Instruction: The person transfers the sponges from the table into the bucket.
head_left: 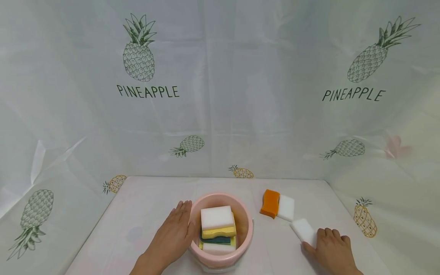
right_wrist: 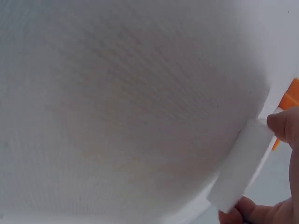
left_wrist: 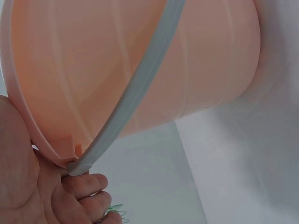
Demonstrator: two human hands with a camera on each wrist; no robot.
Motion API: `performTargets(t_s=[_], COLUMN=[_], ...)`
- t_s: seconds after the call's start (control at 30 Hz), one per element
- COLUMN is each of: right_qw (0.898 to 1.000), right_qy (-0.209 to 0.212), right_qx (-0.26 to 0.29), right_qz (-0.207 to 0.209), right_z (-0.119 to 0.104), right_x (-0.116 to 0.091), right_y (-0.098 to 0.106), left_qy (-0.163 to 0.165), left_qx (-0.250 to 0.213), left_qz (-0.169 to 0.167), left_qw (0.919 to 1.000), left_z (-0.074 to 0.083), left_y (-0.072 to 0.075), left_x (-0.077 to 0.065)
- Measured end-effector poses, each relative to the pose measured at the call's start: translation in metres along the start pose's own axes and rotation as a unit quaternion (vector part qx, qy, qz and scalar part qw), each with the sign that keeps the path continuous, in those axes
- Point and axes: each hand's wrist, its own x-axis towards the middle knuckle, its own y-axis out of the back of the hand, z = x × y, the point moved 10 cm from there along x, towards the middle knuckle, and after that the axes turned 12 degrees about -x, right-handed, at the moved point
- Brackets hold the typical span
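A pink bucket (head_left: 220,262) holds a stack of sponges: a white one (head_left: 216,217) on top, a yellow one (head_left: 220,232) beneath, then a dark green layer and another white piece (head_left: 218,248). My left hand (head_left: 173,235) lies along the bucket's left rim, fingers extended. The left wrist view shows this hand beside the point where the grey handle (left_wrist: 126,102) joins the rim. To the right, my right hand (head_left: 333,248) pinches a white sponge (head_left: 304,230) on the table. In the right wrist view the thumb (right_wrist: 284,123) and a fingertip grip opposite ends of that sponge (right_wrist: 245,163).
An orange sponge (head_left: 270,202) lies right of the bucket, with another white sponge (head_left: 286,207) against its right side. The white-covered table (head_left: 154,194) ends at a pineapple-printed sheet (head_left: 247,114) hanging behind and at both sides.
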Motion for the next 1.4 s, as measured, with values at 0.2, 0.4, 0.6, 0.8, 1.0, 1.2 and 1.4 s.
performTargets(t_s=[0.2, 0.4, 0.6, 0.8, 1.0, 1.2, 1.4], right_qw=[0.995, 0.976, 0.967, 0.961, 0.956, 0.952, 0.944], right_qy=[-0.002, 0.042, 0.068, 0.091, 0.113, 0.130, 0.145], right_qx=[0.021, 0.008, 0.006, 0.009, 0.014, 0.017, 0.043], right_qz=[0.095, 0.216, 0.247, 0.261, 0.271, 0.278, 0.294], right_z=[0.006, 0.005, 0.001, -0.010, -0.026, -0.046, -0.064], right_x=[0.001, -0.002, 0.004, 0.015, 0.026, 0.037, 0.045], right_y=[0.010, 0.025, 0.035, 0.051, 0.071, 0.100, 0.138], left_qy=[0.000, 0.001, 0.005, 0.001, -0.003, -0.010, -0.018], left_qx=[-0.002, 0.000, 0.001, 0.007, 0.045, 0.069, 0.071], left_qz=[-0.001, 0.003, 0.008, 0.010, 0.003, -0.005, -0.001], left_qw=[1.0000, 1.0000, 1.0000, 0.9999, 0.9990, 0.9976, 0.9973], left_z=[0.000, 0.000, -0.002, 0.000, 0.002, 0.005, 0.007], left_y=[0.001, -0.001, -0.001, 0.000, 0.001, 0.003, 0.005], left_x=[0.000, 0.001, 0.002, 0.001, 0.002, 0.002, 0.002])
